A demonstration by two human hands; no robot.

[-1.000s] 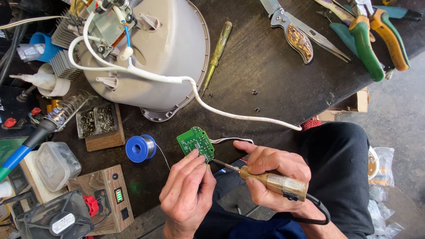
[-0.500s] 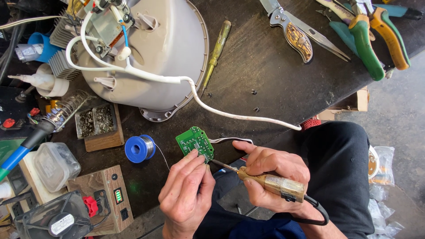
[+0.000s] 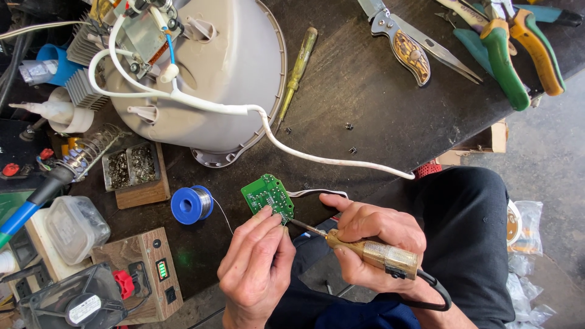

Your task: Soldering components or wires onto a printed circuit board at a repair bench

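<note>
Head view: the left hand (image 3: 256, 268) pinches the green circuit board (image 3: 267, 196) at its lower edge, just off the desk (image 3: 378, 109) edge beside the blue solder spool (image 3: 190, 205). The right hand (image 3: 372, 240) grips a soldering iron (image 3: 359, 247), tip at the board's corner. Soldering looks underway; the joint itself is too small to judge, and fingers hide the board's lower edge
</note>
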